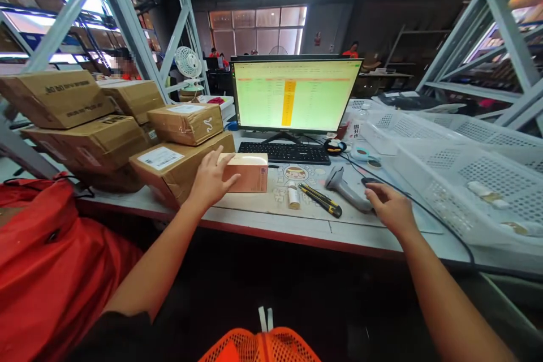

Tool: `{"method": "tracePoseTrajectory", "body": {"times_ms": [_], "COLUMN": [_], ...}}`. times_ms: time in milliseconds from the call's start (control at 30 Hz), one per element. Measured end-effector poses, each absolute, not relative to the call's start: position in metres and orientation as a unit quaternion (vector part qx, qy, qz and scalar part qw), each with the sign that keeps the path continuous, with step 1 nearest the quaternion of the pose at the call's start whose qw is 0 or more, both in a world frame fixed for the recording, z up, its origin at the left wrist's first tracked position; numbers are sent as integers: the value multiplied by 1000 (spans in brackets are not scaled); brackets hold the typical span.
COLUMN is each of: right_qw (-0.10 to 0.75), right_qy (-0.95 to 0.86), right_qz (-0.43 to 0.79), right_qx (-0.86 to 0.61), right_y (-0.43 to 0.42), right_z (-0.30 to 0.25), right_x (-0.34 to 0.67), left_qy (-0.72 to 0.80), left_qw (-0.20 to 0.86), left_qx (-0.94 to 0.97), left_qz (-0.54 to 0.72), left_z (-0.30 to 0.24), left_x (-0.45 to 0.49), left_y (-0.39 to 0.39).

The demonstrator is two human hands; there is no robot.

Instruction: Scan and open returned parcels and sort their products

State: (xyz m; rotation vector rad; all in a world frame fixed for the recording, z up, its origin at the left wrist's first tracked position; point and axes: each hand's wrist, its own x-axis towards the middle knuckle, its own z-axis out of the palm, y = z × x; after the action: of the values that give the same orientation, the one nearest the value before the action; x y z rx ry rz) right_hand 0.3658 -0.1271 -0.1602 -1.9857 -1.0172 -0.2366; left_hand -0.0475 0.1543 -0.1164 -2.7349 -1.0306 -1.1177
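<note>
A small pinkish-brown box [251, 179] with a pale top rests near the front of the desk. My left hand [211, 176] grips its left end, thumb across the front face and fingers over the top edge. Over on the right, my right hand [392, 208] is low above the desk, thumb and forefinger bent and slightly apart, with nothing visible between them. Just beyond those fingertips lies a dark mouse [370, 180], partly hidden. The grey barcode scanner [348, 191] lies beside that hand, its handle end closest. Between my hands are a yellow-black box cutter [321, 200] and a small white-capped bottle [293, 195].
Cardboard boxes [186, 123] are stacked at the left. A lit monitor [263, 96] stands behind a black keyboard [284, 153]. White perforated baskets [428, 158] fill the right side, and a black cable [424, 216] runs in front of them. A red bag [55, 271] sits at lower left.
</note>
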Motion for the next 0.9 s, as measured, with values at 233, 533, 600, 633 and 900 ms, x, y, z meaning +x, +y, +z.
{"method": "tracePoseTrajectory", "body": {"times_ms": [233, 533, 600, 633, 900], "right_qw": [323, 257, 263, 263, 229], "right_qy": [-403, -440, -449, -449, -427], "right_qz": [-183, -231, -234, -235, -180], "right_qx": [-836, -829, -821, -821, -856], "right_y": [-125, -119, -119, -119, -120], "right_z": [-197, -237, -242, -243, -235], "right_x": [452, 498, 499, 499, 484], "left_qy": [-351, -329, -347, -356, -308], "left_qw": [30, -15, -24, -42, -382], "left_qx": [-905, -916, -908, -903, -731], "left_qz": [-240, -231, -233, -238, -474], "left_z": [-112, -111, -109, -109, -170], "left_x": [-19, -33, -38, -40, -37], "left_y": [171, 178, 181, 182, 171]}}
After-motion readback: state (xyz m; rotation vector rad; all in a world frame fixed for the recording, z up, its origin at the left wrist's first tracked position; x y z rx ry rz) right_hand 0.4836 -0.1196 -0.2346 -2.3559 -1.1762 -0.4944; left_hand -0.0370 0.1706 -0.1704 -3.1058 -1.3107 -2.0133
